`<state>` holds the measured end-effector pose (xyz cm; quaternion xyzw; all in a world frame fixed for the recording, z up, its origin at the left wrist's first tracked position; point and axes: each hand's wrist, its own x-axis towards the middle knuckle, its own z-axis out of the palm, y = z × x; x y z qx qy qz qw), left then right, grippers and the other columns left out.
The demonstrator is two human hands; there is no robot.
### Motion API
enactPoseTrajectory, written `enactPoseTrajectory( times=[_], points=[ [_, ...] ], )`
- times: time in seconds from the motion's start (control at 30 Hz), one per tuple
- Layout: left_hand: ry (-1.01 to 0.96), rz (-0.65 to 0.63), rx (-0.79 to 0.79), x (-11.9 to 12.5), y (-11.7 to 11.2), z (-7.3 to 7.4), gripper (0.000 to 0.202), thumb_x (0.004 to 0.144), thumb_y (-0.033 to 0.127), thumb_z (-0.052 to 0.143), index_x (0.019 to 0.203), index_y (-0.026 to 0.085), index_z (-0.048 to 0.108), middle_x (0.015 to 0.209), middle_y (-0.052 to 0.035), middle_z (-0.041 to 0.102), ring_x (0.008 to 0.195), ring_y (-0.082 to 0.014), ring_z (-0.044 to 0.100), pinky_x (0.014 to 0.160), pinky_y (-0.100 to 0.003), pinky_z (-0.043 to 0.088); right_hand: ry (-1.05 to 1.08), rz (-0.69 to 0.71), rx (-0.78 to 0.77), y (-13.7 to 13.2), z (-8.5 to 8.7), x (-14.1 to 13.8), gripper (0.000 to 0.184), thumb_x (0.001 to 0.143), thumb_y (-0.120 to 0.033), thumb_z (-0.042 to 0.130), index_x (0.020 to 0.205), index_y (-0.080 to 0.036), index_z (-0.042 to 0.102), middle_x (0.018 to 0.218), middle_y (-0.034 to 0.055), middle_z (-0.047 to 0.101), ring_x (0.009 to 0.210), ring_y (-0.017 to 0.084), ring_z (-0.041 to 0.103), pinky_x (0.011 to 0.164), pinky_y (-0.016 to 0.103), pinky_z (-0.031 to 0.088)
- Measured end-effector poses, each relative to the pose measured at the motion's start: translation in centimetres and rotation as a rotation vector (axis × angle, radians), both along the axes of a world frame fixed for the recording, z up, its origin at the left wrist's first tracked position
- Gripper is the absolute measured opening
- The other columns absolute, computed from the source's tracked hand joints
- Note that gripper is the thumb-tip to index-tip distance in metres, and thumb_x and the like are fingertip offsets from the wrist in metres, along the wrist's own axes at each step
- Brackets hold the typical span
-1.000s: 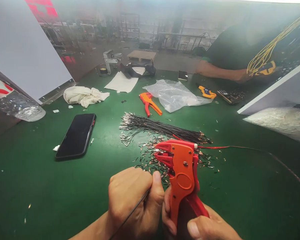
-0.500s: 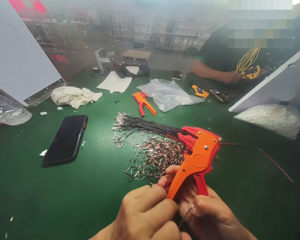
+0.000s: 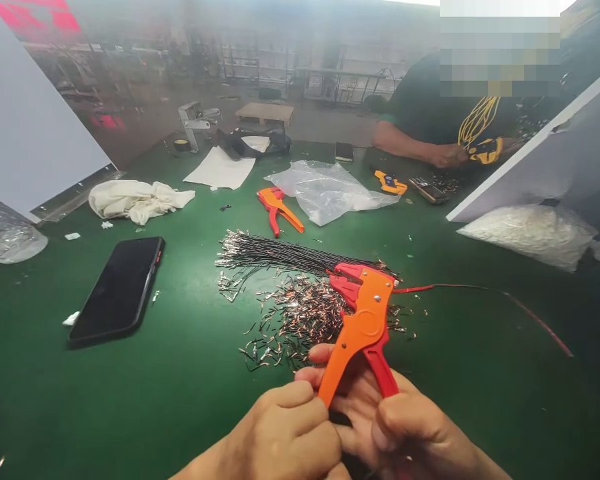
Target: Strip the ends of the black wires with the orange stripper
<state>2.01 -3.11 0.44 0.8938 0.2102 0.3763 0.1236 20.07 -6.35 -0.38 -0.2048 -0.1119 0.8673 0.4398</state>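
My right hand [image 3: 405,417] holds an orange and red wire stripper [image 3: 367,323], with the handles spread apart across its palm and the jaws pointing up and left. Beside it, my left hand [image 3: 290,430] is closed near the orange handle's lower end; what its fingers hold, if anything, is hidden. Behind the stripper's head lies a bundle of black wires [image 3: 280,253] with metal terminals at the left end. Under the bundle spreads a pile of short black and copper wire scraps [image 3: 305,317]. A thin red strip [image 3: 445,287] runs right from behind the stripper.
A black phone [image 3: 120,287] lies left on the green table [image 3: 180,407]. Further back are a second wire stripper [image 3: 279,210], a clear plastic bag [image 3: 330,190] and a white cloth [image 3: 140,200]. Across the table, a co-worker's hand [image 3: 447,155] is near yellow wires and a yellow tool.
The wire tip that showed by my right thumb is out of sight. The wire stripper sits lower and further left in view, its handles still spread. The whole scene has shifted slightly left.
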Motion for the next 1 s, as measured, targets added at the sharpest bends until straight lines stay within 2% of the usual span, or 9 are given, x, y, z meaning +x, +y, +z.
enactPoseTrajectory(
  times=[0.17,0.27,0.37,0.47,0.6,0.8,1.0],
  points=[
    [-0.146,0.193,0.039,-1.4,0.3,1.3,0.041,0.1,0.014,0.04,0.06,0.022,0.048,0.046,0.0052,0.053,0.036,-0.0099,0.044,0.043,-0.025,0.04,-0.11,-0.083,0.027,0.0,-0.3,-0.2,0.058,0.065,0.001,0.057,0.116,-0.019,0.072,0.119,0.0104,0.076,0.124,0.029,0.063,0.109,0.048,0.045],
    [-0.175,0.332,-0.116,-2.2,0.3,1.8,0.037,0.096,0.007,0.043,0.062,0.021,0.046,0.047,0.0059,0.049,0.039,-0.0087,0.046,0.045,-0.024,0.039,-0.151,-0.089,0.138,-0.3,-1.1,-0.7,0.049,0.07,-0.004,0.066,0.115,-0.022,0.071,0.115,0.008,0.075,0.117,0.027,0.065,0.109,0.048,0.044],
    [-0.336,0.448,-0.213,-2.0,0.3,1.6,0.035,0.09,0.001,0.048,0.061,0.02,0.045,0.05,0.0064,0.045,0.041,-0.0063,0.043,0.044,-0.022,0.034,-0.208,-0.077,0.174,-0.6,-1.9,-1.4,0.036,0.077,-0.007,0.071,0.11,-0.024,0.071,0.105,0.0047,0.076,0.104,0.023,0.068,0.097,0.041,0.049],
    [-0.395,0.46,-0.204,-1.3,0.3,1.1,0.037,0.09,0.002,0.049,0.058,0.019,0.038,0.05,0.0073,0.035,0.041,-0.005,0.034,0.044,-0.023,0.029,-0.322,-0.026,0.174,-0.9,-1.9,-1.8,0.028,0.082,-0.008,0.071,0.106,-0.025,0.071,0.099,0.0027,0.074,0.097,0.019,0.067,0.09,0.036,0.049],
    [-0.375,0.501,-0.181,-0.8,0.4,1.0,0.039,0.09,0.003,0.05,0.058,0.019,0.033,0.052,0.0078,0.027,0.042,-0.0049,0.026,0.044,-0.024,0.024,-0.317,0.059,0.191,-1.1,-1.1,-1.6,0.043,0.067,-0.006,0.07,0.106,-0.022,0.068,0.102,0.0041,0.069,0.102,0.024,0.063,0.098,0.043,0.044],
    [-0.272,0.476,-0.237,-0.7,0.1,1.7,0.039,0.09,0.002,0.05,0.059,0.019,0.032,0.051,0.0086,0.029,0.044,-0.0058,0.029,0.046,-0.023,0.024,-0.326,0.2,0.116,-0.7,0.1,-1.5,0.039,0.068,-0.016,0.071,0.106,-0.022,0.061,0.102,0.0068,0.068,0.1,0.027,0.065,0.099,0.049,0.044],
    [-0.293,0.45,-0.265,-0.2,-0.2,1.9,0.038,0.089,0.001,0.048,0.06,0.019,0.031,0.054,0.0083,0.026,0.045,-0.0058,0.026,0.046,-0.023,0.023,-0.373,0.211,0.159,-0.3,0.4,-1.9,0.034,0.063,-0.009,0.062,0.095,-0.02,0.061,0.088,0.003,0.065,0.083,0.022,0.063,0.087,0.042,0.046]
  ],
)
